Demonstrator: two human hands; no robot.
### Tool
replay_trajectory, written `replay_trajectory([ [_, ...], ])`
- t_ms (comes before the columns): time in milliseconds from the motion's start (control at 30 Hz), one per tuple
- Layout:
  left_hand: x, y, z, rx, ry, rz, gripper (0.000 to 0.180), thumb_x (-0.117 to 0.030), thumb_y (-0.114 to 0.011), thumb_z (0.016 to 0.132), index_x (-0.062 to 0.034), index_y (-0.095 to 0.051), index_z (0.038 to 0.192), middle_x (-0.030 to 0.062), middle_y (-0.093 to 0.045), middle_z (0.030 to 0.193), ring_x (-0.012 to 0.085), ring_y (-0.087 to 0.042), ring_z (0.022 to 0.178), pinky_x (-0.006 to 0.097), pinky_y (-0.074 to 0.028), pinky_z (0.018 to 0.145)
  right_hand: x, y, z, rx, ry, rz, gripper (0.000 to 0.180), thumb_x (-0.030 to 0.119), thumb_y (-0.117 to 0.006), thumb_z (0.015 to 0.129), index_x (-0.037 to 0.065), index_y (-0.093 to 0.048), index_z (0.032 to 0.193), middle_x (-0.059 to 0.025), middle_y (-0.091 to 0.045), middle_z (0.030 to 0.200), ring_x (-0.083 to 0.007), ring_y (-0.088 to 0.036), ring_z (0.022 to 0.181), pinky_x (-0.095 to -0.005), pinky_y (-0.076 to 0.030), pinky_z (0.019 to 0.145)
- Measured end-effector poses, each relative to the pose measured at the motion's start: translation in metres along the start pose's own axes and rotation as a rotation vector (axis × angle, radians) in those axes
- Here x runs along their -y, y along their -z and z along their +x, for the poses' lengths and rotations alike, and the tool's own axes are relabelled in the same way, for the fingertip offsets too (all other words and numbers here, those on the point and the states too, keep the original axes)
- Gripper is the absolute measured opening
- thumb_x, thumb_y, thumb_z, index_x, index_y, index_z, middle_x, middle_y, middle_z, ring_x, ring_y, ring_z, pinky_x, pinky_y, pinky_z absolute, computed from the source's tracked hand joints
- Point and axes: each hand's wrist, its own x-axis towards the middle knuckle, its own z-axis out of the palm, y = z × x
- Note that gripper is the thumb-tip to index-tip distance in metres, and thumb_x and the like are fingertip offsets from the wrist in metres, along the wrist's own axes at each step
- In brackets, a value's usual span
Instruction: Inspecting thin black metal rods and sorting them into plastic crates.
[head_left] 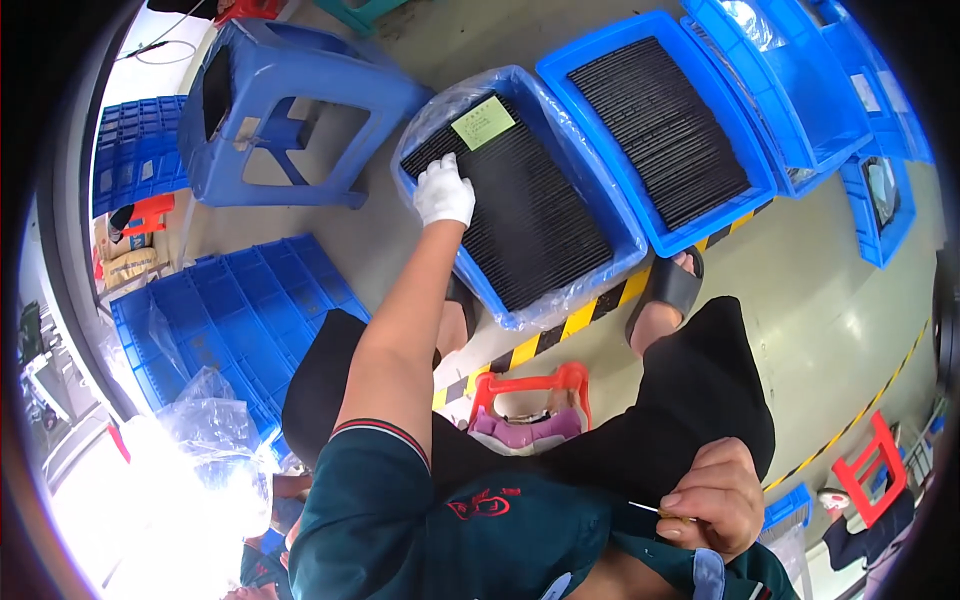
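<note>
My left hand (444, 193), in a white glove, rests on a row of thin black strips (545, 235) near the far left end of a blue bin. Its fingers curl down among the strips, and anything between them is hidden. A pale green note (482, 122) lies on the strips just beyond. Clear plastic film (508, 318) lines this bin. Close to my chest at the lower right, my bare right hand (715, 495) is closed on a small tool (643, 507) with a thin pale metal tip; the fingers mostly cover its yellowish handle.
A second blue bin (715, 233) of black strips adjoins on the right, with stacked blue bins (800, 90) beyond. Left stand a blue stool (385, 95) and blue crates (240, 320). A red stool (570, 380) sits between my legs. Black-yellow tape (580, 320) crosses the floor.
</note>
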Motion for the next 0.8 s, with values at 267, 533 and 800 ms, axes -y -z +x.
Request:
replay_trajectory([
  [267,-0.021,-0.001,0.065,0.038,0.322,-0.252,0.042,-0.028,-0.060,0.083,-0.0137,-0.058,0.122,0.0166,-0.058,0.121,0.0321,-0.057,0.111,0.042,-0.047,0.092,-0.003,0.001,0.007,0.108,-0.037,-0.006,0.026,0.025,-0.081,0.069,0.009,-0.070,0.087,-0.0048,-0.063,0.075,-0.0189,-0.055,0.068,-0.0288,-0.045,0.058],
  [533,-0.024,-0.017,0.085,-0.082,0.158,-0.072,0.038,-0.026,-0.056,0.084,-0.0225,-0.059,0.121,0.0145,-0.060,0.118,0.0303,-0.059,0.108,0.042,-0.048,0.087,-0.002,0.003,0.009,0.104,-0.078,0.011,0.027,0.029,-0.080,0.071,0.011,-0.071,0.088,-0.0036,-0.063,0.076,-0.0175,-0.055,0.069,-0.0278,-0.045,0.060],
  [800,-0.039,-0.024,0.082,0.256,0.224,-0.297,0.020,-0.027,-0.062,0.079,-0.0188,-0.069,0.095,0.0092,-0.068,0.102,0.0284,-0.063,0.098,0.039,-0.050,0.083,-0.004,0.006,0.004,0.099,-0.077,0.031,0.026,0.030,-0.079,0.072,0.011,-0.072,0.088,-0.0033,-0.064,0.078,-0.0173,-0.056,0.070,-0.0278,-0.046,0.061],
])
